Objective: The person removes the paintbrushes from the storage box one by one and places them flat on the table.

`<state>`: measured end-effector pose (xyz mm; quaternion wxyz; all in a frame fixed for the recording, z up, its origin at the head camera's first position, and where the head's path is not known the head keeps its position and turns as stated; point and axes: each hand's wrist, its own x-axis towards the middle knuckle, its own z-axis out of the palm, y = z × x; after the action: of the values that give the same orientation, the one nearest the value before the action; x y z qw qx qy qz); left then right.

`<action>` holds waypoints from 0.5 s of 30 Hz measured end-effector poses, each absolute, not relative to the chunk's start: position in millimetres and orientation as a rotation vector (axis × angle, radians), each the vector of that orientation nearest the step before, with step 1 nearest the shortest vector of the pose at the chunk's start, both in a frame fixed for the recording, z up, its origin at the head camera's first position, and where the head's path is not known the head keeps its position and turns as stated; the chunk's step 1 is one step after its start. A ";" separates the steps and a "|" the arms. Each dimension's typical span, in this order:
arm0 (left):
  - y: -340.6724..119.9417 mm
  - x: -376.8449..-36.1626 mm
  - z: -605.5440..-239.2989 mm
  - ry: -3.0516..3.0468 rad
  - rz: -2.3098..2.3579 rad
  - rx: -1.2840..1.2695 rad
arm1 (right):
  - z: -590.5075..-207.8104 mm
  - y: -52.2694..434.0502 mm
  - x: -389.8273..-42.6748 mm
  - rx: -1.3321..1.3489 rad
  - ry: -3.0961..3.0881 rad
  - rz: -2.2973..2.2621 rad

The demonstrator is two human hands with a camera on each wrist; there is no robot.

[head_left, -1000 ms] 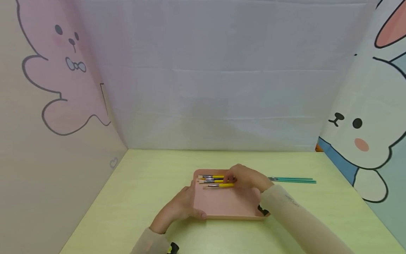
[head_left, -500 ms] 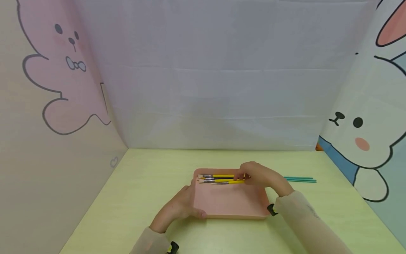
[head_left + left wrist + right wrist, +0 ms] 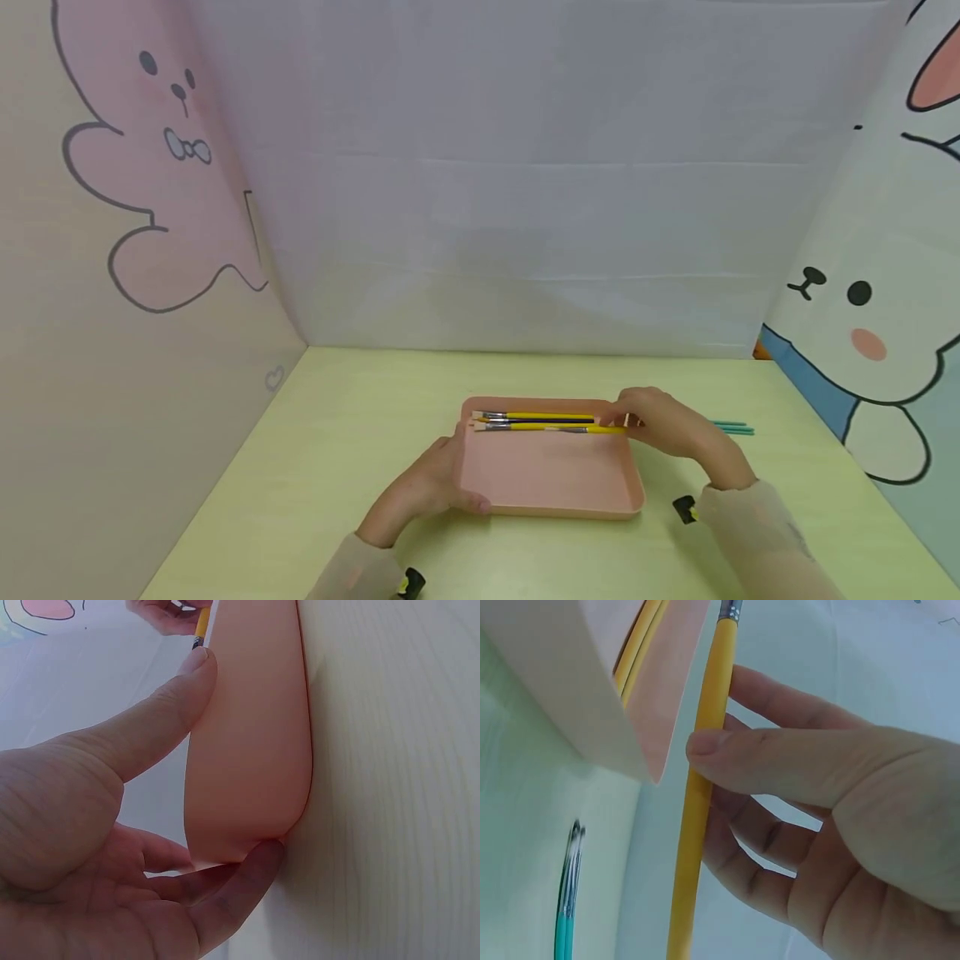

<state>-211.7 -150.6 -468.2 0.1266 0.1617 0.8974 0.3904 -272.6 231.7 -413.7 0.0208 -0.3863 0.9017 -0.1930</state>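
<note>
1. The left hand (image 3: pixel 431 483) gripped the corner of the pink tray (image 3: pixel 547 471) nearest it, the thumb against the tray's near wall and the fingers bent around the corner.
2. The right hand (image 3: pixel 663 421) pinched the yellow handle of a paintbrush (image 3: pixel 697 793) between thumb and fingers, above the tray's rim on that hand's side; the bristle end pointed toward the left hand. Whether this brush touched the others could not be told.
3. The tray sat on the pale surface (image 3: pixel 360 433) between the two hands.
4. Inside it, along the far side, yellow-handled brushes (image 3: pixel 551 415) lay side by side, bristles toward the left hand and handles toward the right. A dark line ran among them, too small to make out.
5. Teal-handled brushes (image 3: pixel 731 428) lay on the surface, outside the tray and beyond the right hand, partly hidden by it in the head view.
6. Pale sleeves (image 3: pixel 765 533) covered both forearms, and a white curtain (image 3: pixel 525 208) hung well beyond the hands.
</note>
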 end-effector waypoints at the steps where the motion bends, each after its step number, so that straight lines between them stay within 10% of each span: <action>1: -150.2 -211.6 -468.1 2.612 1.136 0.467 | -414.0 235.3 -271.6 -1.196 2.799 -0.610; 15: -145.9 -210.0 -466.7 2.618 1.105 0.414 | -415.5 278.6 -261.1 -1.076 2.866 -0.683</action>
<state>-210.0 -145.9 -466.7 0.1344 0.1430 0.9034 0.3812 -261.1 278.6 -415.5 0.0023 -0.3429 0.9137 -0.2179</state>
